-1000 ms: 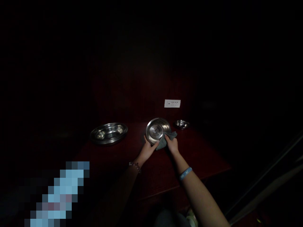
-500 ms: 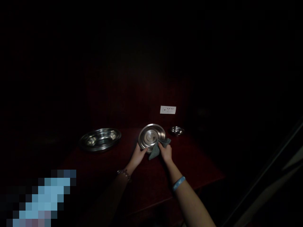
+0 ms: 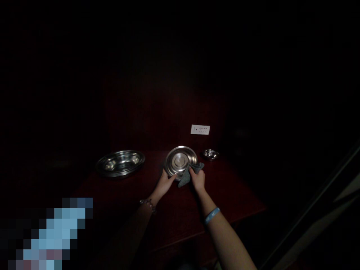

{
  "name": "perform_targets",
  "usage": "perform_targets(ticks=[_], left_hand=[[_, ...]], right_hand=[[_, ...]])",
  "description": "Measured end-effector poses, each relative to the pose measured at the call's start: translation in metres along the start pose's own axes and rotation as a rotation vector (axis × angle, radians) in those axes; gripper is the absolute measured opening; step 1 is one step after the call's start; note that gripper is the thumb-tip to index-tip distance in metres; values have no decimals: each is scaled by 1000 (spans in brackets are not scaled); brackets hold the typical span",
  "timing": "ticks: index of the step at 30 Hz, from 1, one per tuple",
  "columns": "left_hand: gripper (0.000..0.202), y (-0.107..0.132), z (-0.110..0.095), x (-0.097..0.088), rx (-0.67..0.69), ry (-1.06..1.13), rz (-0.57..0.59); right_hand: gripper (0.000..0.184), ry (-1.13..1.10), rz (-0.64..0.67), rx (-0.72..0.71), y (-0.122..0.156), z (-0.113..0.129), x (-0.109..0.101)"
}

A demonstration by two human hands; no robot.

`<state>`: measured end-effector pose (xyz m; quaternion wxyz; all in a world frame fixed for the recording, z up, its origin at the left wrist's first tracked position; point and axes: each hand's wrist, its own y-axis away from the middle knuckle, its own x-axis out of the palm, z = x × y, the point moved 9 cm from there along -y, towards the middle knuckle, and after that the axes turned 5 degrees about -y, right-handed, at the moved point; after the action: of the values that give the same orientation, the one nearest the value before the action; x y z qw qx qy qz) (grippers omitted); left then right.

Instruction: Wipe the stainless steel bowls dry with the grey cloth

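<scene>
A shiny round metal basin (image 3: 180, 160) is tilted up above the dark red table, its inside facing me. My left hand (image 3: 165, 183) grips its lower left rim, thumb on the near side and the other fingers behind it. My right hand (image 3: 198, 180) is closed on a grey-green cloth (image 3: 185, 177) at the basin's lower right rim. The cloth hangs over part of the rim and spreads out to both sides of the fist. The right fingers under the cloth are hidden.
Wide metal basins (image 3: 120, 164), seemingly nested, stand on the table (image 3: 180, 221) to the left. A small metal bowl (image 3: 210, 154) sits at the back right. A white socket panel (image 3: 200, 129) is on the wall behind. Darkness hides most surroundings; a pixelated patch covers the lower left.
Both hands keep their hold on the basin and cloth. The cloth has shifted slightly along the lower right rim, uncovering a little more of the basin's inside. The view has moved slightly.
</scene>
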<state>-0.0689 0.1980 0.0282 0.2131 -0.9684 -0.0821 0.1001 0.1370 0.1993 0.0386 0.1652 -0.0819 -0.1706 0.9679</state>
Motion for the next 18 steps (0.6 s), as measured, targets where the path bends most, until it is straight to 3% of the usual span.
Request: perform_targets(ticks=[11, 18], left_hand=[[66, -2, 3, -1, -12, 29, -24], [56, -7, 16, -13, -116, 92, -86]], right_hand=[[28, -33, -19, 2, 0, 2, -1], [31, -120, 94, 31, -3, -5, 14]])
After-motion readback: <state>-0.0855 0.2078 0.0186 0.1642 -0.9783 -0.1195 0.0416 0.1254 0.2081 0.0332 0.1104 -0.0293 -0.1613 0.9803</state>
